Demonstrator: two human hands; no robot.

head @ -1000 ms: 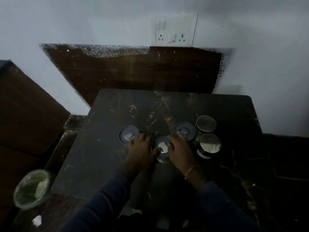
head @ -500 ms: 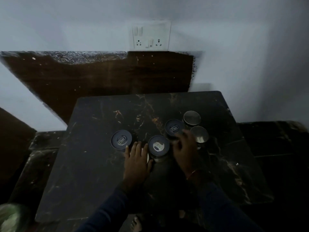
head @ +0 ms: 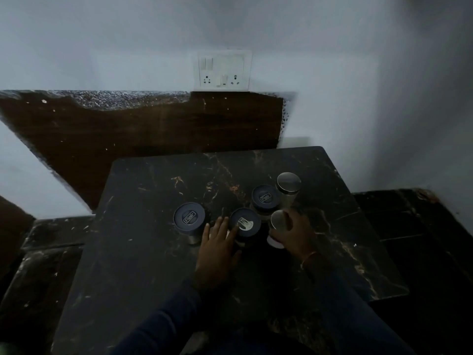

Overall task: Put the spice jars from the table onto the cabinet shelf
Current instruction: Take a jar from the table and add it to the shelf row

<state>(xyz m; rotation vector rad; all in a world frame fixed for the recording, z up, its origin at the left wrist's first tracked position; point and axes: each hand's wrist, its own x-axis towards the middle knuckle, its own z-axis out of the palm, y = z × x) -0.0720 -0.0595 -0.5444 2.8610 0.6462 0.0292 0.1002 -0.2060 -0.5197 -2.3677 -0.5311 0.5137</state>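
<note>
Several spice jars stand on a dark marble table (head: 158, 265). Three have dark blue lids: a left jar (head: 189, 218), a middle jar (head: 245, 222) and a back jar (head: 265, 198). Two have steel lids: a far jar (head: 288, 181) and a near jar (head: 277, 221). My left hand (head: 217, 245) rests against the left side of the middle jar, fingers spread. My right hand (head: 295, 233) is wrapped around the near steel-lidded jar, which tilts a little. No cabinet shelf is in view.
A white wall with a switch and socket plate (head: 223, 70) stands behind the table. A dark wooden board (head: 143, 131) leans against the wall. Dark marble ledges (head: 419, 226) flank the table on both sides.
My right hand moved right from the blue-lidded jars onto the near steel-lidded jar and closed around it. My left hand stayed by the middle jar. The camera view shifted to the right.
</note>
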